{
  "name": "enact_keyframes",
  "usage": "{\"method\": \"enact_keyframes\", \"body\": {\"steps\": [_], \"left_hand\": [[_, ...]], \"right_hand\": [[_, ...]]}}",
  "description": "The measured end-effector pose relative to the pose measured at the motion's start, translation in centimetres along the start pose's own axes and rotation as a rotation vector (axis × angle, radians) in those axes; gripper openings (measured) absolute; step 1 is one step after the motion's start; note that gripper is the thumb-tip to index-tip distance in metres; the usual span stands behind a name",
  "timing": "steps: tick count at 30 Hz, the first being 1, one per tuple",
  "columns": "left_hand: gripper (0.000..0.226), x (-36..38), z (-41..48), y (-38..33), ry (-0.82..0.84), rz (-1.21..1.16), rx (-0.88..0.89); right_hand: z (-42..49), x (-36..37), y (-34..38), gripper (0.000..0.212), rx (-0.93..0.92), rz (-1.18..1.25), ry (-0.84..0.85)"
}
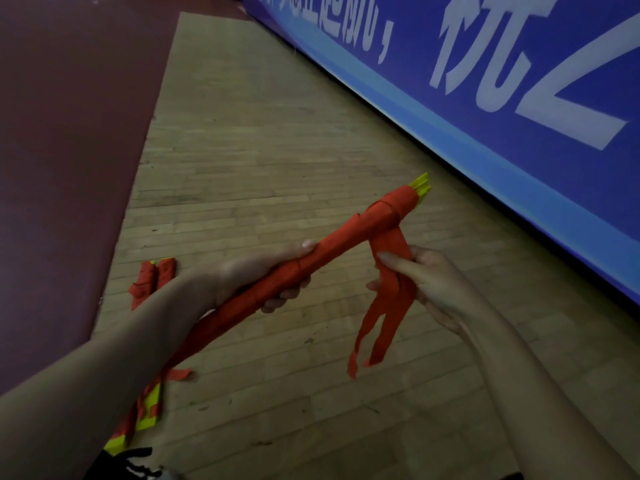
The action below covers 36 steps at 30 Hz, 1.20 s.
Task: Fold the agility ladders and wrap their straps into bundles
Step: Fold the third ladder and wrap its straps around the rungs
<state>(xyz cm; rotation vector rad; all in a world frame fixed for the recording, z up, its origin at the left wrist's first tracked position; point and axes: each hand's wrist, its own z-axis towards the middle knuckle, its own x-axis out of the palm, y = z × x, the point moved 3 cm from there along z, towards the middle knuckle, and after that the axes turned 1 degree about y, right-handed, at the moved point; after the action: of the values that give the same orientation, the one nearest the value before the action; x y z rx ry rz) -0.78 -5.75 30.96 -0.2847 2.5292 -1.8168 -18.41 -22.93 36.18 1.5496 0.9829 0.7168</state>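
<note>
Ladder bundle (346,239) is gripped mid-length by the left hand (249,275) and held clear above the floor (277,150), so that the loose red strap (389,245), pinched by the right hand (436,282), can presumably be wound round its far end.

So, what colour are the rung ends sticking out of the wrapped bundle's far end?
The rung ends are yellow, best seen in the head view.

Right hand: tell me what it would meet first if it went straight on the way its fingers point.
Past the strap it pinches, the right hand would probably meet the red-wrapped ladder bundle, close to the left hand; depth is unclear from one view.
</note>
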Motion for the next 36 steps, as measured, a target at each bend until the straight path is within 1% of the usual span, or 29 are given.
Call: {"method": "enact_keyframes", "body": {"steps": [1,2,5,8,10,12,15,17,18,20,22,24,27,28,31,33,36], "left_hand": [[0.046,-0.2,0.1,-0.1,-0.032,0.026,0.0],[0.045,-0.3,0.1,-0.1,-0.059,0.048,0.001],[0.043,-0.3,-0.1,-0.5,-0.121,0.044,-0.048],[0.034,0.3,-0.3,-1.0,-0.161,0.01,-0.023],[0.034,0.8,-0.5,-1.3,-0.194,0.013,0.001],[0.038,1.2,-0.7,-1.6,-0.228,0.042,0.0],[0.029,1.6,-1.1,-2.1,-0.278,0.049,-0.002],[0.027,1.8,-1.4,-2.4,-0.339,0.056,0.004],[0.03,1.9,-1.5,-2.4,-0.399,0.102,-0.005],[0.038,1.7,-1.6,-2.6,-0.551,0.296,-0.046],[0.045,1.8,-1.6,-2.8,-0.634,0.485,-0.075],[0.049,2.1,-1.4,-3.0,-0.676,0.613,-0.067],[0.049,2.8,-1.2,-3.2,-0.741,0.856,0.048],[0.048,3.1,-1.2,-3.2,-0.752,0.947,0.091],[0.046,4.3,-1.1,-3.2,-0.75,1.201,0.211],[0.045,4.9,-0.9,-3.1,-0.753,1.307,0.272],[0.044,5.3,-1.0,-3.1,-0.756,1.448,0.308]], "right_hand": [[0.0,0.1,0.0,0.024,-0.003,0.013,0.007],[0.0,0.2,-0.1,0.023,-0.012,0.022,0.011],[0.1,0.7,-0.3,0.011,-0.029,0.021,-0.008],[0.2,0.6,-0.4,0.019,-0.021,-0.049,-0.042],[0.2,0.5,-0.3,0.024,-0.008,-0.096,-0.05],[0.2,0.3,-0.4,0.024,0.013,-0.129,-0.052],[0.1,-0.1,-0.6,0.022,0.052,-0.147,-0.045],[0.2,-0.4,-0.5,0.022,0.046,-0.161,-0.06],[0.2,-0.4,-0.5,0.021,0.024,-0.173,-0.078],[0.4,-0.1,-0.5,0.02,-0.051,-0.215,-0.121],[0.6,0.7,-0.7,0.023,-0.114,-0.25,-0.165],[0.8,1.4,-1.1,0.029,-0.141,-0.217,-0.219],[0.9,2.0,-1.3,0.045,-0.131,-0.089,-0.299],[0.8,2.1,-1.2,0.046,-0.114,-0.051,-0.316],[0.6,2.3,-0.4,0.037,-0.05,0.048,-0.329],[0.6,2.0,0.0,0.043,-0.028,0.039,-0.324],[0.2,2.1,-0.2,0.05,0.005,0.013,-0.301]]}}
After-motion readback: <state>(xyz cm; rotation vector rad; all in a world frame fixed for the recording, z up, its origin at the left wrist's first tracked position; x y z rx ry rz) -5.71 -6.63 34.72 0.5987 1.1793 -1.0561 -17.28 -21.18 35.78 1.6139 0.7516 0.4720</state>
